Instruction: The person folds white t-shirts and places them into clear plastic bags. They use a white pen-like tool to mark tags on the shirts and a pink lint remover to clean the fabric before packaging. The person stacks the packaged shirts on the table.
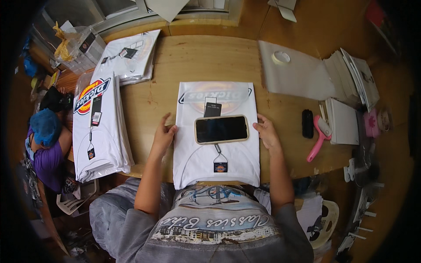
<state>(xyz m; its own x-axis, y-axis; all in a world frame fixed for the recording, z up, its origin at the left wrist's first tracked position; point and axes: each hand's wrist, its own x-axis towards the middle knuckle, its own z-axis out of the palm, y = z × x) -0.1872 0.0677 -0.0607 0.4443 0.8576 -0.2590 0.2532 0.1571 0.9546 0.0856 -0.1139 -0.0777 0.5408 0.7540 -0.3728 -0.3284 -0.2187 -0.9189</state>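
A: Where is the shirt?
B: Folded and white, the shirt (241, 158) lies flat on the wooden table (206, 61), right in front of the person. The left hand (164, 135) is at its left edge, the right hand (268, 135) at its right.

A: And the fingers?
B: On each hand, thumb and forefinger are spread apart, the thumb by the edge. Whether the other fingers pinch the fabric, I cannot tell.

A: Does anything stand in the way?
B: A phone (222, 129) lies sideways across the shirt's middle, just below a dark tag (212, 108).

A: What is around?
B: On the left, a shirt stack (103, 144), with another pile (140, 61) behind it. Beyond, a person (49, 160) wears purple and a blue cap (45, 127). On the right, a black case (308, 123), a pink-handled roller (319, 142) and white packets (343, 120). Farther back, a tape roll (275, 57) lies on a translucent sheet (291, 76).
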